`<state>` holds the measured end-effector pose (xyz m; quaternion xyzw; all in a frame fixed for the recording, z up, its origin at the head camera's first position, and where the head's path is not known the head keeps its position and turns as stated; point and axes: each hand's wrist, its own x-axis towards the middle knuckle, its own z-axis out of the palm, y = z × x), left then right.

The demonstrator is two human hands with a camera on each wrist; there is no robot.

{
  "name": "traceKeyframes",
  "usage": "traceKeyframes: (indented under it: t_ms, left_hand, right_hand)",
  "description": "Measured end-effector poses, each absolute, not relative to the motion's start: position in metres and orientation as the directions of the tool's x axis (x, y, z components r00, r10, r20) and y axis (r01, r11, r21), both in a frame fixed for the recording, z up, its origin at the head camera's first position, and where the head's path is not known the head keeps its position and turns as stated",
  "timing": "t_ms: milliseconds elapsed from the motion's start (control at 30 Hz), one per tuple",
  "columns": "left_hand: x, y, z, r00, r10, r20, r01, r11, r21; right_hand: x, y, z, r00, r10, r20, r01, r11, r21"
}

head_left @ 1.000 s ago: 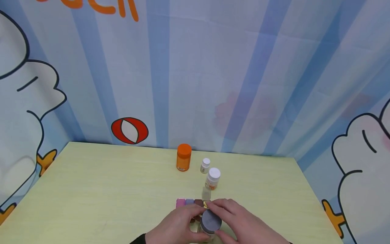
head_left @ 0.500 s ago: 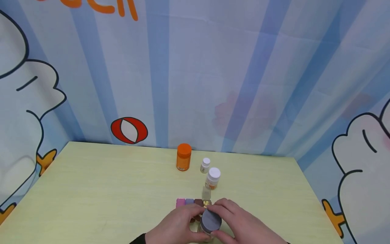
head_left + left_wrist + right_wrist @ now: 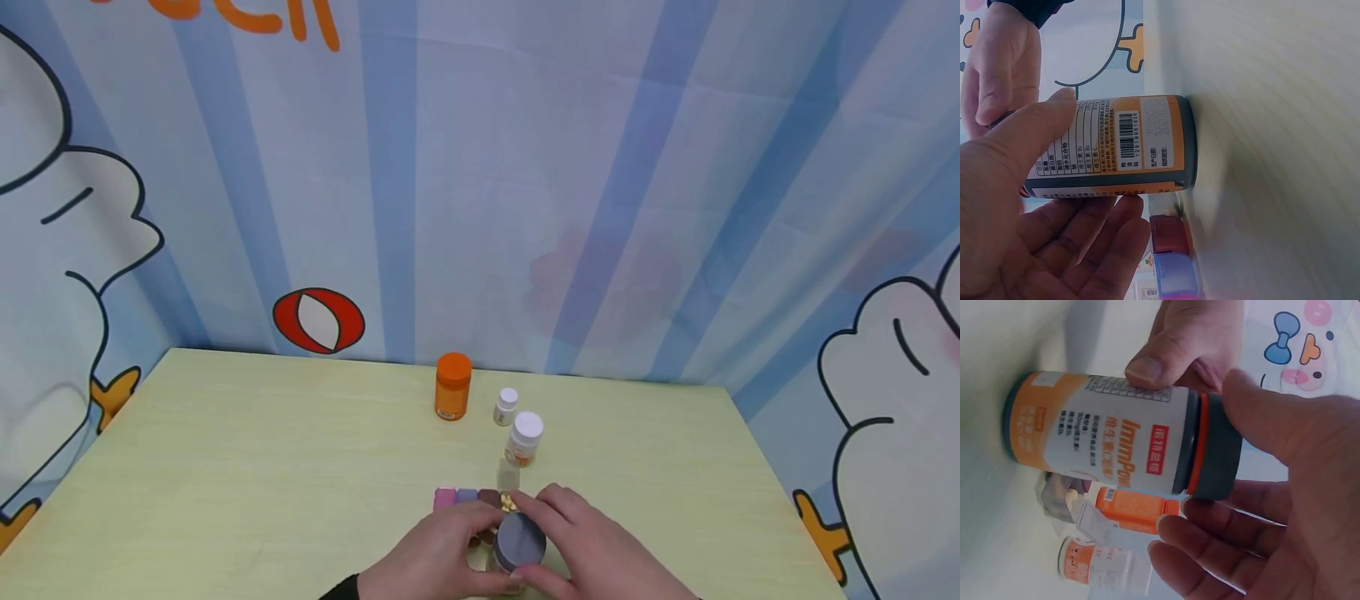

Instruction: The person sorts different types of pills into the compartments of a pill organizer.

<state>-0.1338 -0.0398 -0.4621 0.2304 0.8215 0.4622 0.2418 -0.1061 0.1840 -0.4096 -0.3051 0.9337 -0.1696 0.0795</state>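
A supplement bottle (image 3: 1147, 425) with a white and orange label stands upright on the table. My left hand (image 3: 442, 550) holds it around its body, thumb on one side and fingers on the other. The thumb and fingers of my right hand (image 3: 592, 546) are on the rim of its dark grey cap (image 3: 520, 542). An orange ring shows under the cap in the right wrist view. Just behind the hands sits a pill organizer with pink (image 3: 445, 499), purple and brown lids in a row. Its rightmost compartment (image 3: 508, 502) has a raised clear lid (image 3: 508, 476) and yellow pieces inside.
Beyond the organizer stand a white-capped bottle (image 3: 524, 439), a smaller white bottle (image 3: 506, 407) and an orange bottle (image 3: 452, 387). The pale table (image 3: 262, 467) ends at a printed curtain (image 3: 480, 183).
My right thumb has slid leftward along the near rim of the cap, and the right fingers have shifted slightly. The left hand and the bottle stay in place.
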Motion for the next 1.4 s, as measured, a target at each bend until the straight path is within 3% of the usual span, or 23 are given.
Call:
traceKeyframes:
  t_ms: [333, 600, 933, 1067, 1200, 1400]
  left_hand:
    - [-0.133, -0.040, -0.461, -0.774, 0.601, -0.198, 0.126, 0.453, 0.882]
    - [-0.134, -0.038, -0.459, -0.775, 0.606, -0.178, 0.172, 0.474, 0.864]
    - [-0.133, -0.040, -0.461, -0.791, 0.568, -0.226, 0.141, 0.528, 0.837]
    - [-0.133, -0.042, -0.461, -0.803, 0.567, -0.185, 0.202, 0.551, 0.810]
    - [-0.135, -0.044, -0.458, -0.835, 0.538, -0.117, 0.268, 0.582, 0.767]
    - [-0.137, -0.050, -0.457, -0.862, 0.506, 0.023, 0.358, 0.578, 0.733]
  right_hand:
    - [-0.106, 0.185, -0.411, -0.770, -0.637, -0.031, -0.576, 0.716, -0.394]
    - [-0.106, 0.181, -0.409, -0.808, -0.585, -0.068, -0.519, 0.763, -0.386]
    - [-0.104, 0.175, -0.416, -0.830, -0.554, 0.054, -0.535, 0.767, -0.355]
    - [-0.107, 0.180, -0.409, -0.843, -0.537, 0.043, -0.507, 0.765, -0.397]
    - [-0.127, 0.208, -0.394, -0.909, -0.401, 0.110, -0.412, 0.834, -0.368]
    - [-0.198, 0.278, -0.390, -0.965, -0.182, 0.188, -0.238, 0.910, -0.339]
